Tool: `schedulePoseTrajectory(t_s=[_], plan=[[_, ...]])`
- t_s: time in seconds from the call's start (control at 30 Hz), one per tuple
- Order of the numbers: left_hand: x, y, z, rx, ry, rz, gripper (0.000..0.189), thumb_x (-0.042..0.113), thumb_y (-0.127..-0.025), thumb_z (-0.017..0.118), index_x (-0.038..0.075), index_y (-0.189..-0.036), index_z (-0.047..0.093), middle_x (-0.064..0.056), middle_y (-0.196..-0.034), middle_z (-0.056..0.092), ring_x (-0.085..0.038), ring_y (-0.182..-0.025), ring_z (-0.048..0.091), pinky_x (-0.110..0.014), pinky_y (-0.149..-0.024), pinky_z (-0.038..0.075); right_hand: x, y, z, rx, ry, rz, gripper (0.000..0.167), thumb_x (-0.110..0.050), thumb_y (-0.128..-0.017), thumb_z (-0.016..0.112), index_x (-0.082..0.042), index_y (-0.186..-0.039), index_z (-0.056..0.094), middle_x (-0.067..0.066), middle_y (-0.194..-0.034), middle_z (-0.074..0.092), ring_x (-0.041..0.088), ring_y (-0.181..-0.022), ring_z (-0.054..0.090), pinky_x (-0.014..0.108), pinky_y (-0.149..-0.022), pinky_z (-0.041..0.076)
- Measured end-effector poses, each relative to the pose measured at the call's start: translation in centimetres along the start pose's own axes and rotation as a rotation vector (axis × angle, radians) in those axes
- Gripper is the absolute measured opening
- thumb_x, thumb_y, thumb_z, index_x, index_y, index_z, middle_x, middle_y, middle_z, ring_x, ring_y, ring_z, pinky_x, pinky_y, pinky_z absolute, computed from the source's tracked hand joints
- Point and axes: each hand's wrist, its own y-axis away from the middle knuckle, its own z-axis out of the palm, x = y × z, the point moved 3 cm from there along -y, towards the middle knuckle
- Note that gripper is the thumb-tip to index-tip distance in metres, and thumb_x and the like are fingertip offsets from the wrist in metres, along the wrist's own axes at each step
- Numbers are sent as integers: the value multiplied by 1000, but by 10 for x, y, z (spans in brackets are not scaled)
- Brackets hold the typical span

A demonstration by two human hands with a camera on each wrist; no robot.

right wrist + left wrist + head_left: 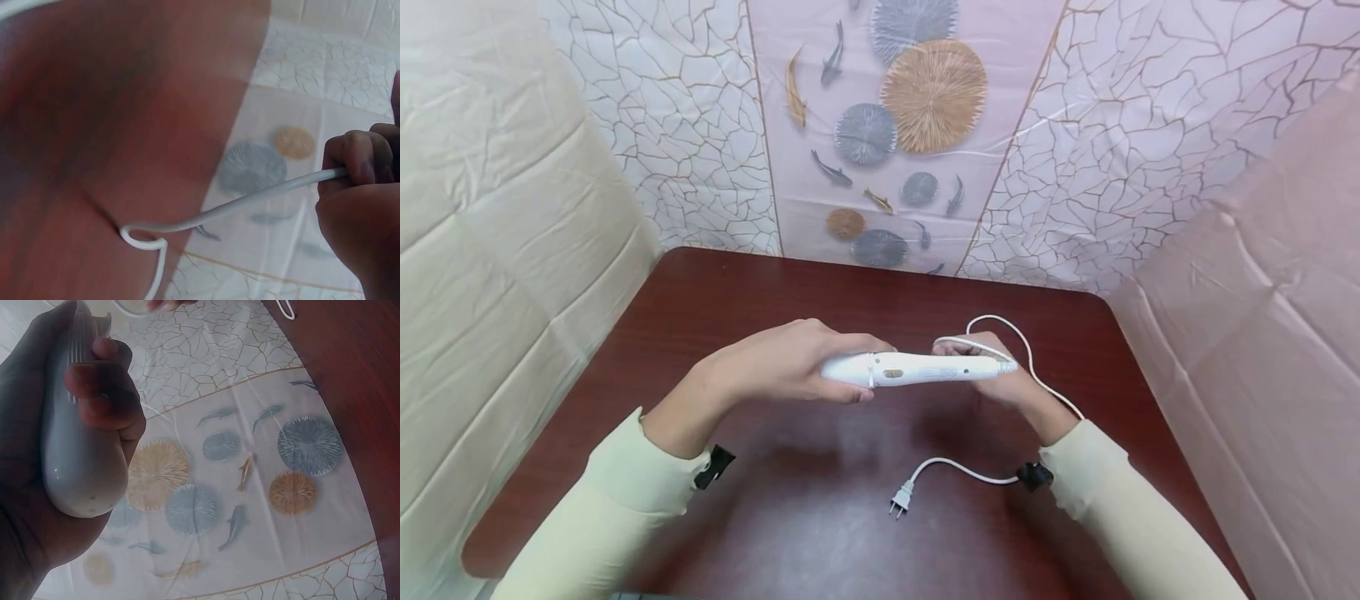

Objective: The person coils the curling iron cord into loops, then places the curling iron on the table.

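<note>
In the head view, my left hand point(786, 360) holds a white wand-shaped electric appliance point(925, 368) level above the table. It has a gold slide switch, and a cord leaves its right end. Thumb and fingers wrap its thicker end; the left wrist view shows the rounded, smooth tip of the appliance point(87, 465) against the palm. My right hand point(1011, 389), partly hidden behind the appliance, grips the white cord point(1026, 346). Curled fingers close round the cord point(262, 201) in the right wrist view. The two-pin plug point(902, 497) is near the middle front, on the cord's far end.
A dark red-brown table point(760, 292) lies beneath both hands. Patterned fabric point(700, 125) hangs behind it, with pale cloth walls at left and right. Cord loops beside the right forearm, and a black strap point(1035, 476) sits at the right wrist.
</note>
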Motion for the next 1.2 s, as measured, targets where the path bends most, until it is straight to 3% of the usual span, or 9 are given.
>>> schedulePoseTrajectory(t_s=[0.2,0.27,0.4,0.5,0.73,0.83,1.03,1.1,1.2], plan=[[-6,5,4,12,-6,-5,51,47,-101,77,48,-150,61,24,-95,69,-1,-75,63,-28,-71,54,-8,-13,-16,19,-16,116,24,-17,-106,73,1,-94,83,-11,-79,77,0,-73,61,17,-70,52],[-8,6,5,26,-5,-2,51,46,-101,77,47,-149,61,24,-95,69,-1,-76,63,-28,-71,54,-9,-14,-15,1,30,84,20,-15,-105,74,0,-97,84,-6,-84,80,-2,-76,62,16,-73,53],[-10,7,5,66,-18,7,51,45,-102,76,45,-150,61,24,-96,69,-2,-77,62,-28,-72,54,-14,-11,-3,-61,138,-100,15,5,-99,74,7,-111,82,9,-97,84,-4,-88,68,17,-81,58],[-12,8,5,90,-26,13,51,44,-102,76,43,-151,61,23,-97,69,-3,-78,63,-29,-73,54,-19,-7,7,-96,224,-145,14,6,-99,73,-1,-107,83,8,-99,85,-5,-94,68,17,-86,56],[-12,7,10,66,0,24,51,45,-102,77,48,-150,60,23,-98,70,-3,-80,65,-28,-73,55,-20,-11,11,-202,-94,-46,14,-11,-105,72,0,-104,82,-4,-80,77,5,-71,58,20,-63,48],[-10,7,10,68,-8,29,51,47,-102,76,48,-151,60,23,-98,70,-3,-80,65,-28,-73,55,-19,-15,10,-220,-159,14,18,-14,-109,67,-2,-103,80,-5,-71,66,4,-59,52,18,-51,42],[-9,4,8,137,-50,39,52,44,-101,76,42,-151,62,22,-102,71,-2,-80,64,-28,-73,55,-33,-10,30,-19,155,-61,24,4,-106,59,-1,-120,77,11,-100,78,6,-88,68,24,-78,57],[-10,3,6,165,-77,35,52,43,-101,77,41,-151,62,20,-102,71,-3,-79,64,-28,-73,54,-39,-5,39,54,347,-85,18,2,-106,61,-1,-114,76,9,-95,77,8,-88,66,28,-79,56],[-12,3,4,200,-137,17,54,42,-100,78,40,-152,63,19,-104,73,-5,-77,63,-30,-71,53,-50,3,50,120,661,-136,9,-8,-105,67,-9,-97,73,-1,-77,66,12,-71,59,34,-67,52]])
